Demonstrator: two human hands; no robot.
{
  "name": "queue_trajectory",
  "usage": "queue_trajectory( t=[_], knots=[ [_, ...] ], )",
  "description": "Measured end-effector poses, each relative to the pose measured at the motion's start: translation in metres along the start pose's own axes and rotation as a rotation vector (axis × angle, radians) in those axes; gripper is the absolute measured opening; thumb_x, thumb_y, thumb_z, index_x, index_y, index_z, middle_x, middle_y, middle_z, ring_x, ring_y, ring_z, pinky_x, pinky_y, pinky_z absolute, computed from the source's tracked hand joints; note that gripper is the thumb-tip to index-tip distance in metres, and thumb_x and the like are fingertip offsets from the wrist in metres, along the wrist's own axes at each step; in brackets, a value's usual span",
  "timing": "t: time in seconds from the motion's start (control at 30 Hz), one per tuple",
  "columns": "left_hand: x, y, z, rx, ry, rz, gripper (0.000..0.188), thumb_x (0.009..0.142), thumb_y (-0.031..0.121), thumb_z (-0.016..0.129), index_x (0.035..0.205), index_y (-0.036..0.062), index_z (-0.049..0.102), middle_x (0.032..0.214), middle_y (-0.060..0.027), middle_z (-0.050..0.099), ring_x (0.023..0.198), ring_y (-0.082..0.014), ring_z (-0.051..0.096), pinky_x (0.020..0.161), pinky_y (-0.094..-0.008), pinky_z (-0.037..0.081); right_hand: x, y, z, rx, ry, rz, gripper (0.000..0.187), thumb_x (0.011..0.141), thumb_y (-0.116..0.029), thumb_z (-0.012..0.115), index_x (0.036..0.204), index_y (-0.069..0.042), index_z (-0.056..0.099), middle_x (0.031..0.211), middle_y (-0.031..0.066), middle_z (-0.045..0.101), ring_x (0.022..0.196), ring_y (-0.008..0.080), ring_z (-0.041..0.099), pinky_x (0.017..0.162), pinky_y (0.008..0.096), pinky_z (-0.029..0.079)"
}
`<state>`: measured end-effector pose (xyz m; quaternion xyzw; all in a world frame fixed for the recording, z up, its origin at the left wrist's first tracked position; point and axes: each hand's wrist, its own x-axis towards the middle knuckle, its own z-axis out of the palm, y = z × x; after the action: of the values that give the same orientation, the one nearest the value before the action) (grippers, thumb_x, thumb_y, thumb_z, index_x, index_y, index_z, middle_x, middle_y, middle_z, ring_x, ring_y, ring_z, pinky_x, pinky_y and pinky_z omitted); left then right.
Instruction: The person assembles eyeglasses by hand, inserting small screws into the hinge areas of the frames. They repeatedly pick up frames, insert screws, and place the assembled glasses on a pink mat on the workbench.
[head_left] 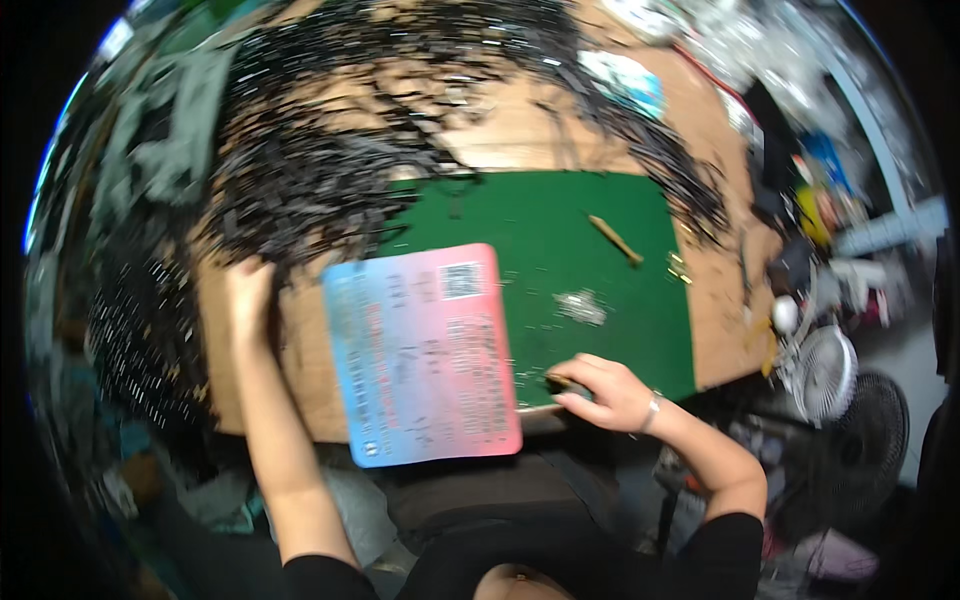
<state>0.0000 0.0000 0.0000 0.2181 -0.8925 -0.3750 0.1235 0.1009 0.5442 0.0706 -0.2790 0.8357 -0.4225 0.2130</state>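
My left hand [250,285] is at the near left edge of a big heap of thin black strips [300,180]. Its fingers are blurred, so their grip is unclear. My right hand [605,393] is closed around a small dark tool [570,387] with a brass-coloured part, low over the front of a green mat [640,320]. On the mat lie a little pile of silvery metal pieces [582,307] and a slim brass-coloured tool [615,240]. A pink and blue printed sheet [420,360] covers the mat's left part, between my hands.
The wooden table [730,330] shows around the mat. Small brass-coloured pieces [679,266] sit at the mat's right edge. Farther back are a white and blue packet [625,82] and clear plastic bags [770,60]. Fans [828,375] stand at the right, beyond the table.
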Motion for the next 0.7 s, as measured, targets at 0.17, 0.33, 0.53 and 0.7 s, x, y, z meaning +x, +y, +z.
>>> queue_trajectory(
  t=[0.17, 0.33, 0.53, 0.7],
  knots=[
    [-0.002, 0.073, 0.051, 0.308, -0.063, 0.122, 0.019, 0.07, 0.009, 0.049, 0.06, -0.0048, 0.041, 0.053, -0.0105, 0.037, 0.052, -0.0152, 0.037, 0.05, -0.0367, 0.032, -0.029, 0.022, -0.022, 0.038, 0.112, -0.031, 0.028, 0.084, -0.021, 0.06, 0.106, -0.003, 0.057, 0.092, 0.0138, 0.058, 0.08, 0.0279, 0.059, 0.071, 0.0332, 0.049],
    [-0.026, 0.043, 0.044, 0.089, 0.008, 0.119, 0.023, 0.089, 0.013, 0.047, 0.09, -0.0078, 0.057, 0.066, -0.0018, 0.049, 0.056, -0.0103, 0.04, 0.052, -0.0278, 0.035, -0.069, 0.017, -0.069, 0.325, 0.304, 0.396, 0.02, 0.087, -0.019, 0.054, 0.096, -0.001, 0.059, 0.09, 0.0115, 0.06, 0.085, 0.0191, 0.059, 0.077, 0.0309, 0.047],
    [-0.066, 0.15, 0.046, -0.029, 0.331, 0.386, 0.026, 0.097, 0.018, 0.044, 0.104, -0.0041, 0.057, 0.097, -0.0094, 0.061, 0.089, -0.0168, 0.056, 0.082, -0.028, 0.043, -0.048, 0.098, -0.15, -0.036, 0.769, 0.596, 0.024, 0.077, -0.021, 0.067, 0.084, 0.001, 0.06, 0.067, 0.0068, 0.061, 0.06, 0.012, 0.055, 0.059, 0.0277, 0.046],
    [-0.137, 0.21, 0.051, -0.595, 0.082, 0.269, 0.022, 0.099, 0.018, 0.038, 0.108, 0.0005, 0.048, 0.091, -0.0074, 0.06, 0.07, -0.0095, 0.053, 0.065, -0.0216, 0.046, -0.043, 0.143, -0.147, -0.062, 0.762, 0.589, 0.019, 0.075, -0.019, 0.066, 0.08, -0.002, 0.062, 0.067, 0.0099, 0.063, 0.061, 0.0162, 0.059, 0.059, 0.0308, 0.047]
  ],
)
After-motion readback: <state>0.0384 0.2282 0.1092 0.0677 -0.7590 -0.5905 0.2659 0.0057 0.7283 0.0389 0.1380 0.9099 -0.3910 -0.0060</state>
